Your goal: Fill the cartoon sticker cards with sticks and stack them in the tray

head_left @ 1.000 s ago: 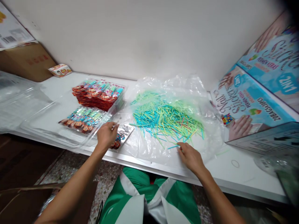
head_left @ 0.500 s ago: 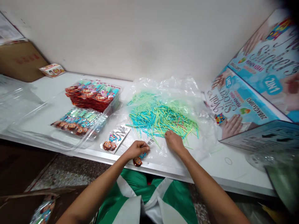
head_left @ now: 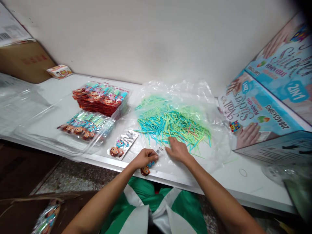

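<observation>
My left hand [head_left: 146,158] pinches a small printed packet [head_left: 145,170] with a cartoon face, near the table's front edge. My fingers cover part of it. To the right, my right hand [head_left: 178,149] reaches to the near edge of a pile of thin blue, green and yellow sticks [head_left: 168,125]. Its thumb and fingers are apart, and I see nothing held in them. The sticks lie on and partly under a clear plastic bag [head_left: 216,123]. Left of my left hand lies a stack of flat printed packets [head_left: 122,144] with the same cartoon picture.
A clear plastic tray [head_left: 46,130] at the left holds filled packets [head_left: 84,125] and a taller red stack [head_left: 99,97]. Behind it are a small box [head_left: 59,72] and a brown carton [head_left: 26,61]. Large blue printed boxes [head_left: 258,107] stand at the right. A rubber band [head_left: 243,172] lies nearby.
My right hand has shifted slightly left along the pile, and its thumb has moved away from the fingers. My left hand keeps its packet in nearly the same place. The view has turned slightly.
</observation>
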`<state>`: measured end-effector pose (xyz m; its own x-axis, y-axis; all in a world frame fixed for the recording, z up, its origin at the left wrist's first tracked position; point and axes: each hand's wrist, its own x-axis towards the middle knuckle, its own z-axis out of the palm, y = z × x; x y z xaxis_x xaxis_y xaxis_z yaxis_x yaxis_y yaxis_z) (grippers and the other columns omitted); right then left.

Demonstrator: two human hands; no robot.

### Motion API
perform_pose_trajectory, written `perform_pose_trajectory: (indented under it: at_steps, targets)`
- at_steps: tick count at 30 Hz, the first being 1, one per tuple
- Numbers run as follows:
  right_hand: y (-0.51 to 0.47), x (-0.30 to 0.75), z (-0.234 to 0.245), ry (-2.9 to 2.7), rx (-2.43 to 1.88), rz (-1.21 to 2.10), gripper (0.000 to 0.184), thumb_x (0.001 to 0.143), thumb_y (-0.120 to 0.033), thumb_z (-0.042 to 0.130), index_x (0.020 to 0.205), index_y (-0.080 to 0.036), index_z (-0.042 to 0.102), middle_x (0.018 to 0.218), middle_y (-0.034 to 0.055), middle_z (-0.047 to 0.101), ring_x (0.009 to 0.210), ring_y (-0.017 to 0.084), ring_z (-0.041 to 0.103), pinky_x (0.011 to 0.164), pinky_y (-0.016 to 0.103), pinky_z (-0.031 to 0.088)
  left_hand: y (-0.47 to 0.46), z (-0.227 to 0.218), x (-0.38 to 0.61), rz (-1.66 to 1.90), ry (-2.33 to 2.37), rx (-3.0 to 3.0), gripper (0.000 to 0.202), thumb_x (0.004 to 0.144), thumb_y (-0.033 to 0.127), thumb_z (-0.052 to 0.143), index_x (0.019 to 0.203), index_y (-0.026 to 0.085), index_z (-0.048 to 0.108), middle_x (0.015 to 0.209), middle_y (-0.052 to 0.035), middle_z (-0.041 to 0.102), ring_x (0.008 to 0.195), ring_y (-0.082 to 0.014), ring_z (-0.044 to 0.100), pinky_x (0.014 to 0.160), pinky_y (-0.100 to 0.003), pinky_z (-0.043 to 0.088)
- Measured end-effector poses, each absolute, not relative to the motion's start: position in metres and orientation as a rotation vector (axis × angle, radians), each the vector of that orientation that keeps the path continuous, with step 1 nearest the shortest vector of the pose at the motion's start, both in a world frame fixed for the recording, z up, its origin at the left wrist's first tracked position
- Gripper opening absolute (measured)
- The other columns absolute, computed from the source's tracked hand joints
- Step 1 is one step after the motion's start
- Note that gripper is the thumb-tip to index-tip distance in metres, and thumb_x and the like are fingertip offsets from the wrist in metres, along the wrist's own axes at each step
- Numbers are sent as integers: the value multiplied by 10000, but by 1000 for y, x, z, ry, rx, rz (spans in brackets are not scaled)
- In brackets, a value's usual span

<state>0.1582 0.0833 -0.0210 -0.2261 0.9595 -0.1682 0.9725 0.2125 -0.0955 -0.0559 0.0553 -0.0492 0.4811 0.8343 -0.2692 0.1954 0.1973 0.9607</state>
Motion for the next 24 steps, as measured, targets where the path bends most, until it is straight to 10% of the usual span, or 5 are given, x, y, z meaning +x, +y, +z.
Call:
perform_pose_trajectory:
  at_steps: [14, 24]
  targets:
    - [140, 172, -17, 2260, 1762, -281, 240, 842, -125, 391, 1020, -84, 547, 991, 194, 630, 927, 275, 603, 753, 339, 409, 55, -54, -55, 593, 1030, 1335, 305, 707, 411, 616, 717, 106, 620, 613, -9, 567, 567, -98, 489, 558, -215, 374]
    - [126, 210, -9, 2227, 2079, -500, 298, 879, -306, 354, 982, -90, 530, 901, 183, 647, 827, 254, 618, 685, 302, 395, 54, -46, -54, 584, 1058, 1314, 308, 687, 421, 623, 701, 114, 619, 616, -15, 580, 571, -107, 506, 544, -216, 389]
